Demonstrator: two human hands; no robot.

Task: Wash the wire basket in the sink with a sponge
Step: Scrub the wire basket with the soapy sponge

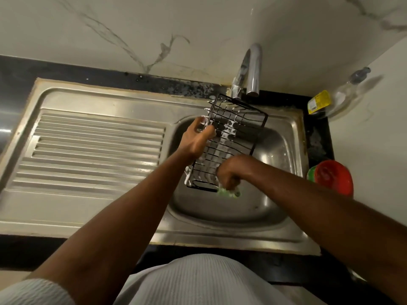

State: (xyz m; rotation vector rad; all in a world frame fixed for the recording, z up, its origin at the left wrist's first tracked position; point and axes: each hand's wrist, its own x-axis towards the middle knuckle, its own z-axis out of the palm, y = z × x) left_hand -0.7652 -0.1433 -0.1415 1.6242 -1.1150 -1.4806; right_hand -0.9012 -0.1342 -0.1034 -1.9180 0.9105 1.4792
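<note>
The black wire basket (232, 139) is held tilted above the bowl of the steel sink (220, 230), its far end up just below the tap (253, 69) and its near end lower over the bowl; white foam clings to its wires; the left hand (198, 138) grips the basket's long edge on the side away from the bowl's right wall, fingers curled round the rim wire; the right hand (231, 172) is clenched round a green sponge (229, 192), pressed at the basket's near corner over the bowl; left of the bowl lies the ribbed drainboard (97, 146); right of the sink, on the dark desk (319, 139), stand a red bowl (332, 177) and a clear bottle (345, 93).
</note>
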